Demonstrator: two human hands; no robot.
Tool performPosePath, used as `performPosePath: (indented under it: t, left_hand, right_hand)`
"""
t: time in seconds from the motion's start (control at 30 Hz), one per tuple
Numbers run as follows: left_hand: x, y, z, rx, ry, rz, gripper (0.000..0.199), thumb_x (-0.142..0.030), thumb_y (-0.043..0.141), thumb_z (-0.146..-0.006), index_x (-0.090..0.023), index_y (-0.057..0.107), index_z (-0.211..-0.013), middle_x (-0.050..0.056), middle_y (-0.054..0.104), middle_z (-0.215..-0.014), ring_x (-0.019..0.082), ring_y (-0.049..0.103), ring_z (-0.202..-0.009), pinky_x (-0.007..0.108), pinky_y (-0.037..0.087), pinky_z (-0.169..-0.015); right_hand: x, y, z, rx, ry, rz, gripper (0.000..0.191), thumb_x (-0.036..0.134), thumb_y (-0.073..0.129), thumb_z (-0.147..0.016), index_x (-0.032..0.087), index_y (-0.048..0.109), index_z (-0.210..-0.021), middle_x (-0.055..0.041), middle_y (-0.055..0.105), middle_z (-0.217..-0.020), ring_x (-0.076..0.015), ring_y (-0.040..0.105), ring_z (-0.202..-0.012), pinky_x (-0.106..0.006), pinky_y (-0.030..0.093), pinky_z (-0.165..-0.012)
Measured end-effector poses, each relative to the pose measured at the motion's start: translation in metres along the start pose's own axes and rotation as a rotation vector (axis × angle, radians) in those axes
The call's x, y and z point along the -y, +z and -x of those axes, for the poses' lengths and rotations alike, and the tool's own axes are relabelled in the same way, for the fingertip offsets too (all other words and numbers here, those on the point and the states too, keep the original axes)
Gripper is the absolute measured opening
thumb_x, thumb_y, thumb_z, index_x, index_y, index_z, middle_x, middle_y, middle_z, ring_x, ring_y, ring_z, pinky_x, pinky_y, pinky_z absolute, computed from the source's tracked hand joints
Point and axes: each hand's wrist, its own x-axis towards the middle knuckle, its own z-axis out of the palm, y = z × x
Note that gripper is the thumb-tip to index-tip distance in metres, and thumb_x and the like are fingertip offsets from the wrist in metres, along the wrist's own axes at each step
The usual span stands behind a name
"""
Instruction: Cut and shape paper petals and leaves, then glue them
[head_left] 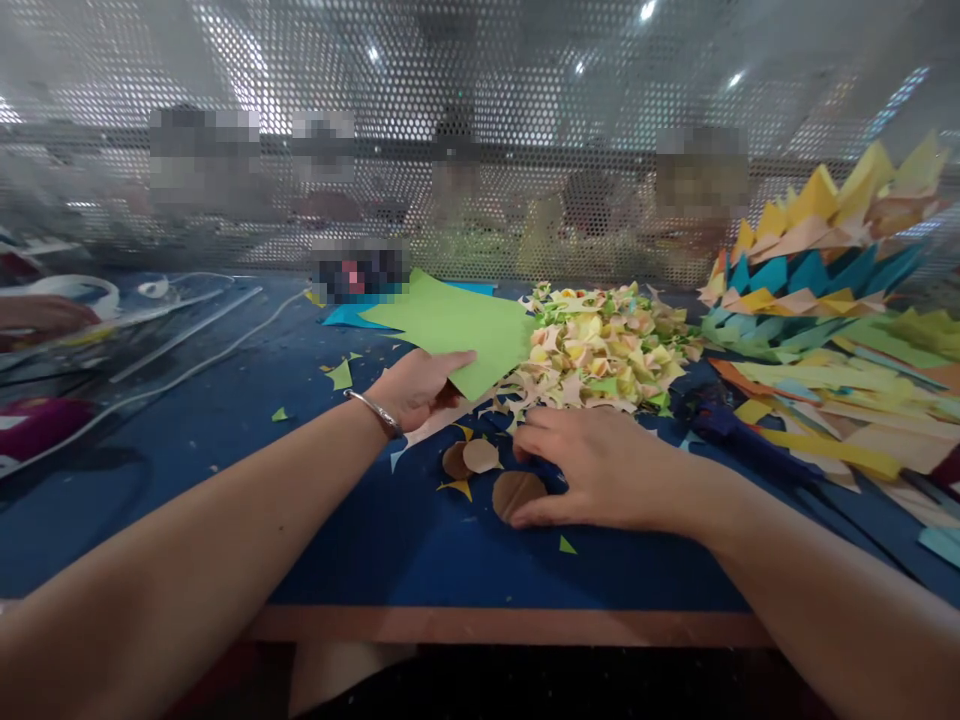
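My left hand (421,388), with a silver bracelet at the wrist, grips the near edge of a light green paper sheet (457,325). The thumb lies on top and the fingers are underneath. My right hand (581,465) is low over the table, its thumb and bent fingers apart. Its thumb tip is at the edge of a brown cardboard disc (517,492). A pale disc (481,455) partly covers a smaller brown disc (454,461) just left of it. Small yellow scraps (459,488) lie around these discs.
Behind my right hand is a heap of small folded paper pieces (611,345). A layered paper construction (817,260), paper strips (810,390) and a dark blue glue gun (739,430) are on the right. A white cord (187,378) and another person's hand (45,318) are left. Perforated metal (487,90) stands behind.
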Motion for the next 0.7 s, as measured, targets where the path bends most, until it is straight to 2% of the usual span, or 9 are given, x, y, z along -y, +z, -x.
performPosePath:
  t: [0.1,0.2,0.27,0.33,0.43,0.53,0.63,0.7]
  left_hand:
    - [0.000,-0.001,0.004,-0.002,0.074,-0.027,0.016,-0.014,0.067,-0.088,-0.015,0.067,-0.071,0.001,0.067,-0.071,0.010,0.053,-0.053,0.023,0.042,-0.049]
    - [0.000,-0.002,0.011,0.036,0.188,0.003,0.007,-0.015,0.064,-0.090,-0.019,0.069,-0.091,0.003,0.072,-0.101,0.014,0.063,-0.073,0.024,0.050,-0.056]
    - [-0.001,-0.002,0.016,0.051,0.264,0.043,0.009,-0.018,0.064,-0.090,-0.020,0.068,-0.097,0.005,0.071,-0.113,0.017,0.066,-0.083,0.027,0.055,-0.060]
    - [0.000,0.000,0.021,0.089,0.312,0.089,0.010,-0.019,0.064,-0.091,-0.020,0.068,-0.100,0.007,0.071,-0.114,0.020,0.069,-0.088,0.030,0.057,-0.062]
    - [0.005,0.006,0.027,0.173,0.282,0.155,0.013,-0.021,0.063,-0.092,-0.019,0.070,-0.103,0.007,0.074,-0.111,0.022,0.071,-0.091,0.031,0.058,-0.069]
    - [0.012,0.014,0.033,0.248,0.178,0.210,0.017,-0.020,0.061,-0.094,-0.020,0.070,-0.108,0.007,0.076,-0.103,0.020,0.072,-0.089,0.031,0.058,-0.075]
    - [0.017,0.019,0.036,0.314,0.082,0.224,0.020,-0.020,0.059,-0.095,-0.020,0.068,-0.113,0.007,0.077,-0.098,0.020,0.073,-0.085,0.034,0.059,-0.076]
    - [0.018,0.019,0.037,0.348,0.043,0.209,0.017,-0.023,0.061,-0.094,-0.017,0.069,-0.108,0.008,0.077,-0.095,0.020,0.073,-0.083,0.035,0.060,-0.074]
  right_hand:
    - [0.002,-0.001,0.000,0.039,0.005,-0.067,0.045,0.061,0.066,-0.083,0.018,0.062,-0.093,-0.0065,0.064,-0.096,-0.0214,0.059,-0.080,-0.029,0.034,-0.062]
    - [0.003,-0.002,-0.001,0.028,0.001,-0.192,0.036,0.051,0.073,-0.081,0.018,0.059,-0.088,-0.0032,0.062,-0.088,-0.0170,0.055,-0.074,-0.027,0.034,-0.061]
    - [0.001,-0.002,-0.002,-0.011,-0.029,-0.327,0.024,0.038,0.072,-0.084,0.018,0.058,-0.084,-0.0001,0.061,-0.080,-0.0132,0.053,-0.068,-0.025,0.035,-0.060]
    - [-0.002,-0.003,-0.002,-0.090,-0.049,-0.462,0.016,0.029,0.067,-0.087,0.018,0.059,-0.081,0.0019,0.059,-0.072,-0.0106,0.051,-0.063,-0.023,0.036,-0.059]
    - [-0.009,-0.002,-0.004,-0.284,-0.003,-0.612,0.018,0.034,0.065,-0.089,0.018,0.059,-0.082,0.0020,0.058,-0.069,-0.0101,0.050,-0.060,-0.023,0.037,-0.056]
    - [-0.019,0.000,-0.007,-0.450,0.083,-0.703,0.023,0.040,0.066,-0.087,0.018,0.059,-0.083,0.0016,0.058,-0.068,-0.0108,0.051,-0.058,-0.025,0.039,-0.055]
    - [-0.029,0.003,-0.012,-0.513,0.135,-0.722,0.022,0.039,0.068,-0.085,0.018,0.060,-0.083,0.0012,0.059,-0.069,-0.0117,0.053,-0.060,-0.026,0.042,-0.056]
    - [-0.033,0.005,-0.015,-0.515,0.147,-0.731,0.021,0.038,0.069,-0.085,0.018,0.061,-0.084,0.0009,0.060,-0.070,-0.0122,0.055,-0.061,-0.026,0.044,-0.057]
